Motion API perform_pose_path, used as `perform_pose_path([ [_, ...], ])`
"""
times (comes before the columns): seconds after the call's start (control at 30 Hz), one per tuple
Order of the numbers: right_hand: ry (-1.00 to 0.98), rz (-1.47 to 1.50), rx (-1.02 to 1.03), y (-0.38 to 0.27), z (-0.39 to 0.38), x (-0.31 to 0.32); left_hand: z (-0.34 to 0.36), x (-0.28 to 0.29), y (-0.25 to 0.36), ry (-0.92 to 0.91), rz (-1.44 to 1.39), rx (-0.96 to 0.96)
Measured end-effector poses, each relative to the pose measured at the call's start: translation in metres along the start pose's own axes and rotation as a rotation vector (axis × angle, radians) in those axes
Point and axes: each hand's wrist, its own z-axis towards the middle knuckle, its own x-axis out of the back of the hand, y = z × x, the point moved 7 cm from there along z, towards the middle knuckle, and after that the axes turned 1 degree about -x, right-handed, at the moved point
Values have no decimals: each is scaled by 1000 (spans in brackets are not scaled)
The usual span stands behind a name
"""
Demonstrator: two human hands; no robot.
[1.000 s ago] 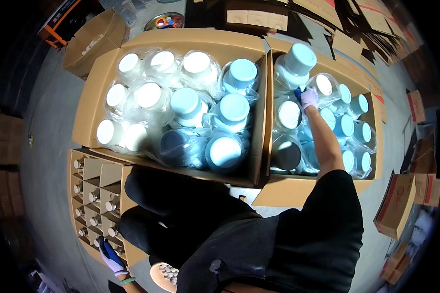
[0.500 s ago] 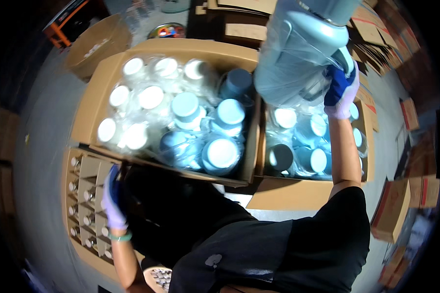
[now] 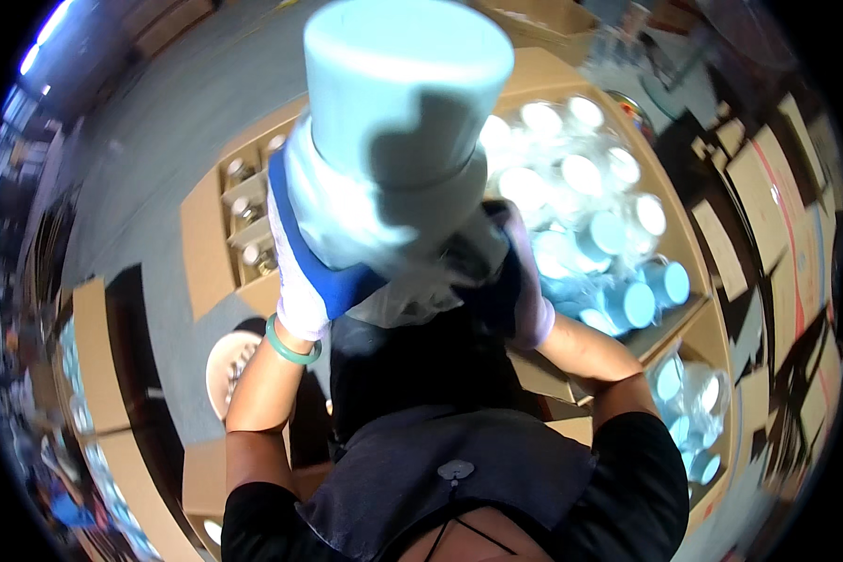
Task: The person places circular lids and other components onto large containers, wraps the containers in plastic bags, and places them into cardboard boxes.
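Note:
A large light blue jug (image 3: 403,66) in a crumpled clear plastic bag is raised close to the camera at top centre. My left hand (image 3: 318,267), in a blue and lilac glove, is closed round the jug's left side. My right hand (image 3: 520,276), gloved alike, grips its lower right side, with fingers partly hidden behind the bag. Beyond the jug, a carton (image 3: 684,234) holds bagged jugs with white and light blue lids. A second carton (image 3: 721,347) of jugs is at lower right. A divided carton (image 3: 206,253) of small bottles with pale caps is partly hidden on the left.
A round peach-coloured seat or tray (image 3: 220,370) with small pieces is by my left forearm. More cartons (image 3: 103,356) of light blue items line the lower left. Flattened cardboard (image 3: 759,206) is piled at the right. Grey floor (image 3: 145,159) lies at upper left.
My right hand lifted the jug from the right carton and brought it toward me. My left hand left the small-bottle carton and took hold of it. The view has turned.

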Motion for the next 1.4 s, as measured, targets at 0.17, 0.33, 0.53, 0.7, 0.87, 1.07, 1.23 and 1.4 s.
perform_pose_path([
  [0.17, -219, -183, 289, -13, 13, -1, -97, 35, -90, -69, -123, 282],
  [0.33, -157, -301, 402, -90, 103, 11, -189, 12, -165, -248, 41, 400],
  [0.53, -2, -507, 625, -104, 72, -3, -220, -15, -262, 151, -1438, 1030],
  [0.7, -490, -133, 335, -8, -55, -41, -45, 12, -280, -64, -1518, 738],
  [0.87, -1032, -509, 775, 27, -119, -96, -17, 6, -315, -268, -1210, 664],
  [1.07, -617, 421, -209, 66, 151, -101, 15, 12, -228, -444, -1765, 297],
  [1.23, -684, 838, -642, 130, 159, -143, 19, 57, -149, 11, -1135, 371],
  [1.4, -664, 560, -786, 231, 72, -137, 5, 111, -163, 164, -271, 469],
])
